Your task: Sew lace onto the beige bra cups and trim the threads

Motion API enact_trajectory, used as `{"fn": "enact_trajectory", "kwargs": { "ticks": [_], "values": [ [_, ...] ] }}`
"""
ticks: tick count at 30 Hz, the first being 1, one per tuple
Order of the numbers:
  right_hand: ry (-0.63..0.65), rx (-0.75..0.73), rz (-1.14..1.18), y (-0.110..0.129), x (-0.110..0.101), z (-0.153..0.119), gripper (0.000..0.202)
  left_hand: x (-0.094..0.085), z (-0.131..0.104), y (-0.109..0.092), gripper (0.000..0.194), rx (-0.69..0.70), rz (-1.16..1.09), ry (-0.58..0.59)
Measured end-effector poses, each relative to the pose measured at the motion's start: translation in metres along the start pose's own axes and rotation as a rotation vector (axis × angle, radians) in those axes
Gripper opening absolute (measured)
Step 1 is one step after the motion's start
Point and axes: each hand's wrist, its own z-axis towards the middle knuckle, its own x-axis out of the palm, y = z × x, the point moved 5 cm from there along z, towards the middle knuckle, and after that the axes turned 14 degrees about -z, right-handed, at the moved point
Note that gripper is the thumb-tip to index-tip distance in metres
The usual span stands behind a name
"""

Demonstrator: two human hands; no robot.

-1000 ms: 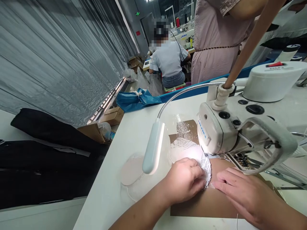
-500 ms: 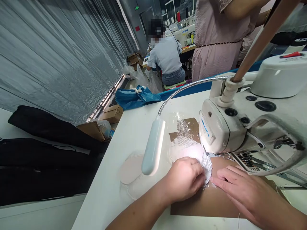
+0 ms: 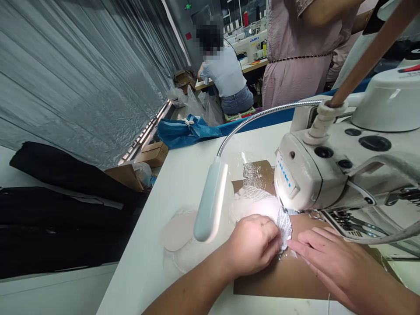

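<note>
Probably a garment factory: industrial sewing machine [image 3: 331, 170], further machines [image 3: 252, 43] behind seated worker [image 3: 226, 74].

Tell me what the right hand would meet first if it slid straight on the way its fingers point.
Most likely the white lace piece at the fingertips of the right hand, then the left hand gripping it; depth is hard to judge.

White openwork lace [image 3: 284, 224], rough-edged, on matt brown card [image 3: 278, 275]. Glossy white painted metal on the machine [image 3: 315, 175] (scuffed in places). Smooth matt plastic lamp [image 3: 210, 203] on a ribbed shiny metal gooseneck [image 3: 262, 116]. Smooth white tabletop [image 3: 183, 175].
</note>
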Motion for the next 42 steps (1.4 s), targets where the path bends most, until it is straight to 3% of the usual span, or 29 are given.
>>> {"fn": "enact_trajectory", "kwargs": {
  "ticks": [9, 15, 28, 37, 42],
  "values": [
    [0.106, -0.014, 0.002, 0.002, -0.006, 0.006, 0.040, 0.003, 0.000, 0.000, 0.022, 0.013, 0.030, -0.047],
    [0.109, 0.002, 0.015, 0.001, -0.006, 0.004, 0.039, 0.004, -0.001, 0.001, 0.016, 0.050, -0.043, -0.094],
    [0.061, 0.025, 0.034, 0.002, -0.014, 0.010, 0.036, 0.009, -0.003, 0.006, 0.026, 0.082, -0.055, -0.053],
    [-0.074, 0.078, -0.012, -0.011, -0.005, -0.006, 0.044, 0.010, -0.003, 0.002, 0.030, 0.138, 0.117, -0.061],
    [-0.057, 0.035, 0.001, -0.002, -0.001, -0.002, 0.044, 0.012, -0.004, 0.004, 0.030, 0.135, 0.094, -0.066]
  ]
}}
